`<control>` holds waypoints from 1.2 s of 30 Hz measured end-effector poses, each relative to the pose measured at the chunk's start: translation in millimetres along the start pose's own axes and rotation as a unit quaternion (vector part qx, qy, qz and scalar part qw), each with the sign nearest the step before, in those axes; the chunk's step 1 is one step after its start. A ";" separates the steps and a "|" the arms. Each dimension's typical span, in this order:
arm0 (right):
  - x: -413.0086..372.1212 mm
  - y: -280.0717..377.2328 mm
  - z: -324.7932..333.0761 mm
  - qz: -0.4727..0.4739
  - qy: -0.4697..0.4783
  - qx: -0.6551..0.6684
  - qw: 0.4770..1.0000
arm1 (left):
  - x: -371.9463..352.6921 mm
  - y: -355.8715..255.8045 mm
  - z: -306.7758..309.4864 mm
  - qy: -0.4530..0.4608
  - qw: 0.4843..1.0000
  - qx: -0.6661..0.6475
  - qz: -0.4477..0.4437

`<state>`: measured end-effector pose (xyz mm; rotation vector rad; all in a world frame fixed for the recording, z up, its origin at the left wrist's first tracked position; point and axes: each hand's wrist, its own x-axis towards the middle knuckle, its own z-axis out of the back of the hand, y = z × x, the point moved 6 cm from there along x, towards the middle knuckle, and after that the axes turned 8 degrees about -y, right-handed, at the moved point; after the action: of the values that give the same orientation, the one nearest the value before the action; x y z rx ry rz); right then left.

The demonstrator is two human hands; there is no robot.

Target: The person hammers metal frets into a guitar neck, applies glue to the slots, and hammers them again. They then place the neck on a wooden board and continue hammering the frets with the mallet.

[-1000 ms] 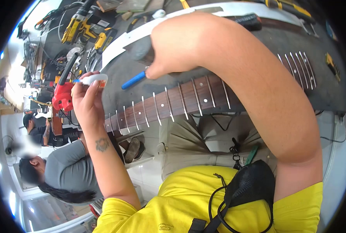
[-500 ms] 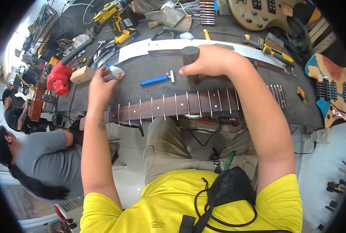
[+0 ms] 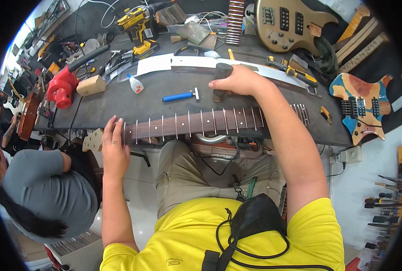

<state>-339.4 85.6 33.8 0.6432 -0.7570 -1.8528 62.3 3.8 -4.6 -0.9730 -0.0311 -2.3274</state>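
A guitar neck [image 3: 195,124] with a dark fretboard lies along the bench's near edge, its fret wires sticking out past both sides. My left hand [image 3: 114,151] is at the neck's left end, fingers stretched out and seemingly touching it. Above the fretboard, my right hand [image 3: 242,82] wraps round a dark cylindrical mallet [image 3: 220,85]; its handle is hidden by the hand. A blue-handled razor-like tool [image 3: 179,97] lies just beyond the neck. A small white glue bottle [image 3: 135,84] rests to the left of it.
A yellow drill [image 3: 140,34], a red blower [image 3: 62,89] and a wooden block [image 3: 91,85] stand on the left. A long white strip [image 3: 153,64] crosses behind. Guitar bodies [image 3: 363,106] sit at the right. A co-worker [image 3: 52,185] is close on my left.
My left hand has come down from beside the glue bottle to the neck's left end. My right hand still grips the mallet. The view has shifted a little.
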 end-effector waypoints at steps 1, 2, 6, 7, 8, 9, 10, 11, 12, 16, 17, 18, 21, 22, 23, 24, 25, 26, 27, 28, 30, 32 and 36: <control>-0.8 0.0 1.4 0.001 -0.006 -0.002 1.000 | 0.6 5.6 -0.3 -0.024 1.000 0.002 0.008; -2.0 0.1 1.3 0.003 -0.003 -0.005 1.000 | -0.6 11.1 -3.1 -0.028 1.000 -0.001 0.004; -8.4 3.7 14.5 0.059 -0.018 -0.079 0.995 | -5.0 9.5 -0.2 -0.061 0.995 0.031 -0.066; -17.4 15.1 21.9 0.101 -0.045 -0.149 0.983 | -4.1 7.7 1.9 -0.068 0.994 0.049 -0.068; -26.4 19.3 34.0 0.078 -0.078 -0.220 0.969 | -1.3 7.3 3.9 -0.073 0.994 0.046 -0.067; -37.4 24.6 44.2 0.078 -0.077 -0.224 0.968 | 2.1 4.7 10.2 -0.089 0.992 0.052 -0.071; -48.8 21.6 61.7 0.039 -0.106 -0.199 0.973 | 4.7 2.6 15.6 -0.104 0.990 0.059 -0.075; -57.3 13.1 78.7 0.000 -0.135 -0.174 0.976 | 9.3 2.2 17.9 -0.105 0.990 0.057 -0.070; -63.0 0.3 93.9 0.005 -0.157 -0.160 0.974 | 15.7 0.3 20.3 -0.117 0.988 0.056 -0.082; -110.2 -34.4 146.6 0.039 -0.291 -0.133 0.947 | 37.4 7.5 0.6 -0.121 0.988 0.022 -0.097; -122.9 -43.8 156.9 0.054 -0.316 -0.115 0.940 | 40.9 9.1 -6.3 -0.113 0.988 0.006 -0.105; -135.7 -54.0 167.1 0.018 -0.313 -0.112 0.943 | 45.3 10.3 -6.8 -0.116 0.989 -0.001 -0.091; -175.8 -84.3 199.6 -0.063 -0.342 -0.138 0.927 | 54.7 15.4 -12.4 -0.115 0.989 -0.033 -0.083; -189.3 -93.2 210.8 -0.056 -0.370 -0.136 0.917 | 56.8 15.5 -15.0 -0.119 0.989 -0.030 -0.081; -203.8 -103.4 218.8 -0.051 -0.397 -0.135 0.906 | 57.5 16.7 -18.6 -0.113 0.989 -0.036 -0.084; -215.5 -107.8 221.2 -0.054 -0.396 -0.107 0.910 | 58.1 18.6 -20.7 -0.120 0.988 -0.024 -0.089; -224.3 -117.3 225.1 -0.060 -0.396 -0.108 0.910 | 58.5 18.0 -21.7 -0.128 0.987 -0.011 -0.093; -232.8 -130.3 229.1 -0.079 -0.398 -0.120 0.906 | 57.9 17.4 -23.2 -0.128 0.988 -0.006 -0.090; -238.8 -138.4 227.8 -0.098 -0.399 -0.131 0.902 | 55.7 16.6 -25.2 -0.124 0.988 -0.008 -0.090; -243.9 -146.3 222.3 -0.095 -0.406 -0.129 0.900 | 53.3 16.5 -25.1 -0.135 0.987 -0.001 -0.089; -249.5 -153.9 208.3 -0.102 -0.389 -0.171 0.899 | 53.3 14.8 -25.2 -0.136 0.987 0.006 -0.087; -255.7 -158.2 196.5 -0.081 -0.396 -0.217 0.888 | 52.8 20.5 -27.4 -0.142 0.985 -0.024 -0.094; -268.6 -156.7 195.6 -0.105 -0.433 -0.209 0.870 | 49.2 34.0 -22.2 -0.103 0.994 0.009 -0.046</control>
<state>-474.3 425.0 73.1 -0.4611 -0.8058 -2.4197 39.8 -55.2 4.4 -1.2230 -0.1830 -2.2954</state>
